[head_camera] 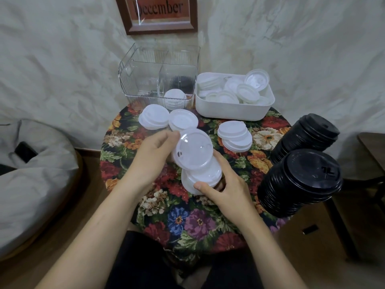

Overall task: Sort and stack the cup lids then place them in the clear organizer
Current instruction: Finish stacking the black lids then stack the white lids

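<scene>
My left hand [155, 152] pinches a translucent white lid [194, 149] by its left rim, tilted above the table. Just under it, my right hand [225, 186] grips a small stack of white lids [199, 180] from the right side. The top lid overlaps the stack's upper edge. The clear organizer [145, 80] stands at the back of the table with a white lid stack [175, 99] in its front right compartment and dark lids behind. Loose white lid piles [154, 119] [183, 119] [235, 135] lie on the floral tablecloth.
A white bin [233, 111] of mixed white lids sits right of the organizer. Two tall stacks of black lids [306, 138] [300, 184] lean at the table's right edge. A grey beanbag [31, 184] is at left, a framed sign [158, 15] on the wall.
</scene>
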Action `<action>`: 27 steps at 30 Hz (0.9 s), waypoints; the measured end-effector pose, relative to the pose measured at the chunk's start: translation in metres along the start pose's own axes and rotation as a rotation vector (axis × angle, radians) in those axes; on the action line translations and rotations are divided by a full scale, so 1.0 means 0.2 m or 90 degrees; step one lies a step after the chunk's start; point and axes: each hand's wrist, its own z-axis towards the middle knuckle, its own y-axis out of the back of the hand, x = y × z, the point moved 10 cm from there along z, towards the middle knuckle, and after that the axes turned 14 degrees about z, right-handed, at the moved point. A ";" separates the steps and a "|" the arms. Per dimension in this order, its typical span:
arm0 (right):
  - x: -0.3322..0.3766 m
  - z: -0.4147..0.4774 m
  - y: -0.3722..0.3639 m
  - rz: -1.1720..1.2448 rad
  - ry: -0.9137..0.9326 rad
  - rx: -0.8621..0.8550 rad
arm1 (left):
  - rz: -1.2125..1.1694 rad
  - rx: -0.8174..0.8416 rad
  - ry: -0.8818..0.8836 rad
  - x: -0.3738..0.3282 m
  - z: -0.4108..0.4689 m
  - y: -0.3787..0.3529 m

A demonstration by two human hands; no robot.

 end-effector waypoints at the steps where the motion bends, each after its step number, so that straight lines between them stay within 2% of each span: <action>1: 0.00 0.00 0.00 0.004 0.000 -0.001 | -0.009 0.005 0.018 0.03 0.00 -0.02; 5: 0.00 0.00 0.00 0.014 -0.009 -0.002 | 0.000 -0.001 0.083 0.12 -0.02 -0.06; 9: -0.02 0.00 0.00 0.010 -0.025 -0.006 | 0.012 0.007 0.093 0.15 -0.02 -0.09; 21: -0.02 0.00 0.01 0.006 -0.026 -0.011 | 0.074 0.052 0.009 0.11 -0.01 -0.14; 27: -0.01 0.00 0.00 0.021 -0.004 0.010 | 0.137 0.017 -0.017 0.11 -0.01 -0.14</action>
